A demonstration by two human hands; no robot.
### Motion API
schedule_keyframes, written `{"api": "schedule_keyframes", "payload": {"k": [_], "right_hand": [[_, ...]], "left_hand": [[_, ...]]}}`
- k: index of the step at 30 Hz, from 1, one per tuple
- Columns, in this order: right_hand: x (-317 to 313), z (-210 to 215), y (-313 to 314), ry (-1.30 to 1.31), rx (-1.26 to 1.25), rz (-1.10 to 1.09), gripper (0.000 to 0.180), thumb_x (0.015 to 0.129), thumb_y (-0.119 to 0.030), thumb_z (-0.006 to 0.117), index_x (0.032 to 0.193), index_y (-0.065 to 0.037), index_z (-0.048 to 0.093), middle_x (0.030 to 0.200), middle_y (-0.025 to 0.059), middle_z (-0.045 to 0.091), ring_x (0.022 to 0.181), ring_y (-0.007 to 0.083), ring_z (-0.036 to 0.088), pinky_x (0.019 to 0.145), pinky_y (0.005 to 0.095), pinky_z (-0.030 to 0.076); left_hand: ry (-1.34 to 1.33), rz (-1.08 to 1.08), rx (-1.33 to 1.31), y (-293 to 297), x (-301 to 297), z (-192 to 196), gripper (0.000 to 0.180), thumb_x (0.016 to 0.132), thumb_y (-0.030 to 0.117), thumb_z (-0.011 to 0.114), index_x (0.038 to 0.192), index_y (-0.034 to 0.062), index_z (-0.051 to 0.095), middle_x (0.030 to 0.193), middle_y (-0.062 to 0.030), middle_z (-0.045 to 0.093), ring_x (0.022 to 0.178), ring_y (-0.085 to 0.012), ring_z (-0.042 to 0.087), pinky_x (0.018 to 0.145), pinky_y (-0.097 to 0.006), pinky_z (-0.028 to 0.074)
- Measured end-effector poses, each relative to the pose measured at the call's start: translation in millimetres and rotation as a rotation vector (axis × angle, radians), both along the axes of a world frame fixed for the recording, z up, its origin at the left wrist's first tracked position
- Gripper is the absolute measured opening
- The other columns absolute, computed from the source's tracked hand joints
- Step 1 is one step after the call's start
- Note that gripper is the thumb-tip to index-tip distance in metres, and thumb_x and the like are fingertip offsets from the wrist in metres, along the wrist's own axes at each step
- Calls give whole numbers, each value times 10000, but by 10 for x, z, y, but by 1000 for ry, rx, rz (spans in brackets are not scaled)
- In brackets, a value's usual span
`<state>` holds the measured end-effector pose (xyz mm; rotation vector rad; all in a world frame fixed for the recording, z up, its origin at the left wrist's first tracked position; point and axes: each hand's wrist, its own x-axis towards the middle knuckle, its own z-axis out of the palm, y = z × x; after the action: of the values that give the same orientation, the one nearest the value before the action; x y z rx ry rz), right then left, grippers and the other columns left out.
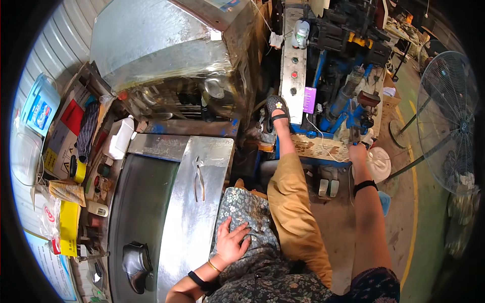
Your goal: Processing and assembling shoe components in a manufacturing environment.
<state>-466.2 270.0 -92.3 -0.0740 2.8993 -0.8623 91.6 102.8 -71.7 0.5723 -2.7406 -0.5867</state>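
Observation:
My left hand (pixel 233 243) lies on the floral apron (pixel 252 214) over my lap, its fingers spread and nothing in them. My right arm is stretched forward to the blue and black machine (pixel 338 101). There my right hand (pixel 358 152) is closed at the machine's near right corner, just below a dark metal part (pixel 355 135); what its fingers grip is too small to make out. A pair of pincers (pixel 198 179) rests on the metal plate beside me. Farther left, a black shoe (pixel 136 266) stands on the dark conveyor belt (pixel 144 202).
My foot in a dark clog (pixel 277 112) is propped on the machine's front edge, near a purple phone-like object (pixel 309 100). A large floor fan (pixel 447 121) stands at the right. A white jug (pixel 378 164) sits by my right hand. Left, a cluttered shelf holds a white bottle (pixel 119 137).

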Motion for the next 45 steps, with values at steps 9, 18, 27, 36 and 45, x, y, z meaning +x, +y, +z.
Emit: {"api": "schedule_keyframes", "payload": {"k": [9,18,27,36,45], "right_hand": [[-18,-13,-6,-31,34,5,446,883,-342,688,1044,73,712,981,258,724,905,408,696,815,494,542],[-15,-85,36,40,-40,-1,482,897,-337,702,1074,111,681,981,303,715,946,454,682,806,507,531],[-81,-80,22,-46,-23,-17,388,884,-295,701,1022,67,709,896,247,725,825,396,693,745,501,534],[-149,-207,34,-55,-23,1,494,905,-354,682,1069,112,668,1009,299,711,915,448,671,802,516,527],[-93,-147,61,-57,-41,-21,430,911,-328,677,1067,73,686,981,266,722,905,424,680,787,514,524]], "left_hand": [[22,-37,-13,-6,15,2,273,849,258,727,1101,156,759,1315,14,678,1386,-421,409,1146,-537,301],[16,-48,-5,-25,-20,-2,271,838,252,736,1087,150,765,1309,16,683,1380,-418,417,1143,-533,309],[14,3,8,-22,-31,12,279,835,241,734,1095,143,762,1312,12,680,1377,-429,417,1144,-542,303],[13,-44,2,-9,5,13,267,845,247,733,1092,149,759,1313,15,679,1376,-418,421,1141,-537,304],[2,-40,3,-24,-22,-1,269,850,252,724,1098,154,758,1325,21,673,1391,-414,403,1147,-541,292]]}}
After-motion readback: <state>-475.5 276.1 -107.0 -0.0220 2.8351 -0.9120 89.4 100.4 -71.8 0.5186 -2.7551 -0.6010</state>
